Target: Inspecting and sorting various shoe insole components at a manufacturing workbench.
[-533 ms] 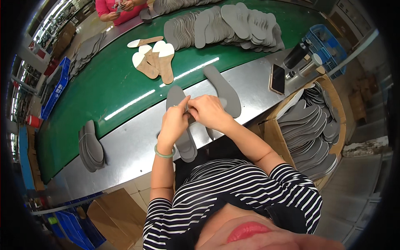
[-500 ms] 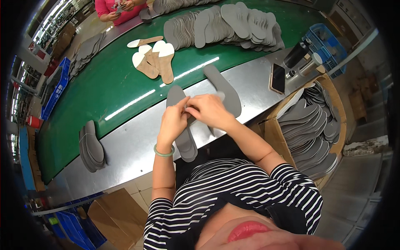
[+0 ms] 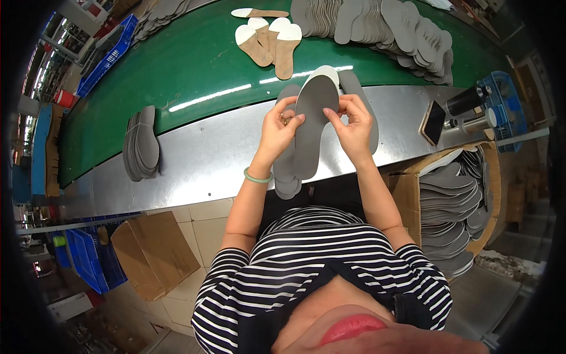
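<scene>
Between my two hands a grey insole (image 3: 316,127) is held up over the steel table edge, with a white layer (image 3: 328,71) showing behind its upper end. My left hand (image 3: 279,131) pinches its left edge, the thumb on the grey face. On the opposite edge my right hand (image 3: 354,125) grips it, thumb also on the grey face. Partly hidden below the left hand lie several stacked grey insoles (image 3: 287,177). Another grey insole (image 3: 370,121) lies behind my right hand, its middle covered.
A tied bundle of grey insoles (image 3: 140,144) stands at left. White-tipped brown insoles (image 3: 285,56) and long rows of grey ones (image 3: 365,23) lie on the green surface (image 3: 206,65). At right are a phone (image 3: 433,123), a black bottle (image 3: 466,100) and a carton (image 3: 405,200) of insoles.
My hands, close together over the insoles before, are now apart with a grey insole raised between them. The view has shifted, and the person in pink is out of it.
</scene>
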{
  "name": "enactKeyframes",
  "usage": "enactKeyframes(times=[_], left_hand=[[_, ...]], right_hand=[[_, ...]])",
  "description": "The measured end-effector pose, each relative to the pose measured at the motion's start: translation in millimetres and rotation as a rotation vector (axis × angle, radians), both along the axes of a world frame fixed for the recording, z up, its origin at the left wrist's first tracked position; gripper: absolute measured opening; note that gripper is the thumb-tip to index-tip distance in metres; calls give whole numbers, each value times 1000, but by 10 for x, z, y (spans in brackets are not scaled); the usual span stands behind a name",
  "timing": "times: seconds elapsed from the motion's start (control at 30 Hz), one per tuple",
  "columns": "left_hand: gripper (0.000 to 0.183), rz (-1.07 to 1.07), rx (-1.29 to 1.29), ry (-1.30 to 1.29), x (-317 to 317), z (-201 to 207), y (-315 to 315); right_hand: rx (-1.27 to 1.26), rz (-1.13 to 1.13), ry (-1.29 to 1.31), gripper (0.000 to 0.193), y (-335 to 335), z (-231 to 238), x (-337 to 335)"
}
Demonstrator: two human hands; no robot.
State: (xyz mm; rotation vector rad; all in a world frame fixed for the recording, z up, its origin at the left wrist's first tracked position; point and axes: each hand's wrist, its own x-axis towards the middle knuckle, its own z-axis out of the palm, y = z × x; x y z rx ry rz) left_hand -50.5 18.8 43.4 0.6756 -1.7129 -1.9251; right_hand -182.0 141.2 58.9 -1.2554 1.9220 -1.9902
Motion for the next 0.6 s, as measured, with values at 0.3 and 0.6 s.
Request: enactKeyframes(times=[0.3, 0.6], left_hand=[[42, -23, 193, 80, 31, 36, 24], [37, -45, 197, 101, 39, -21, -18]], right_hand=[[-65, -91, 34, 21, -53, -257, -189], [-82, 111, -172, 21, -9, -209, -220]])
